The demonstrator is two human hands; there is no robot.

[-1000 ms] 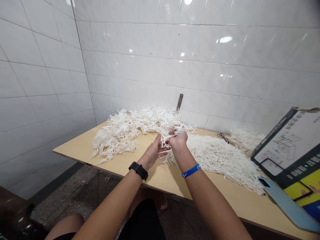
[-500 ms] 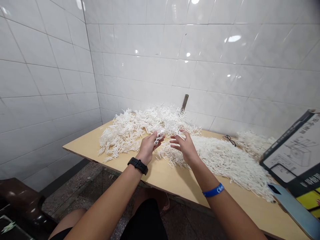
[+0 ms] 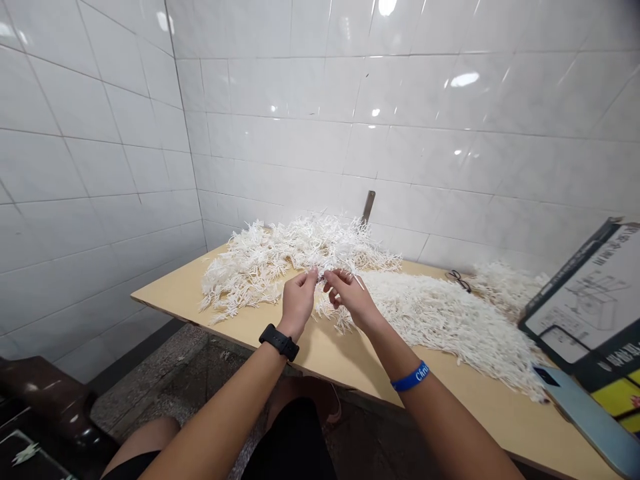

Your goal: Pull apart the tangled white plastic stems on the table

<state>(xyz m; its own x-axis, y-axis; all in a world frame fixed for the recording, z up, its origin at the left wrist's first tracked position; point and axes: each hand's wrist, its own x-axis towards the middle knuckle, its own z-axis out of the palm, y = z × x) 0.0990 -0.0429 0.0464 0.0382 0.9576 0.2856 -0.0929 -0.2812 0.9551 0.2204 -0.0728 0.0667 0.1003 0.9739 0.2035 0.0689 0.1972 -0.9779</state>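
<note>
My left hand (image 3: 299, 298) is closed in a pinch, thumb against the fingers, on a small bit of white strands. Close to it, my right hand (image 3: 350, 295) pinches too, fingers curled, with a thin white strand showing along its fingers. The fingertips nearly meet above the table, and what lies between them is partly hidden. Behind the hands spreads a fluffy pile of white strands in branching clusters (image 3: 250, 260). To the right of my right hand lies a flatter heap of loose white strands (image 3: 440, 310).
The wooden table (image 3: 370, 370) stands against a tiled wall. A metal strip (image 3: 369, 207) sticks up behind the pile. Toward the right are a dark cord loop (image 3: 459, 280), a printed box (image 3: 590, 307) and a phone (image 3: 585, 417). A dark glossy seat (image 3: 47, 403) is at lower left.
Both hands were apart with fingers spread; now they have come together and closed into pinches. My right hand has moved left toward the left hand. The view has shifted slightly.
</note>
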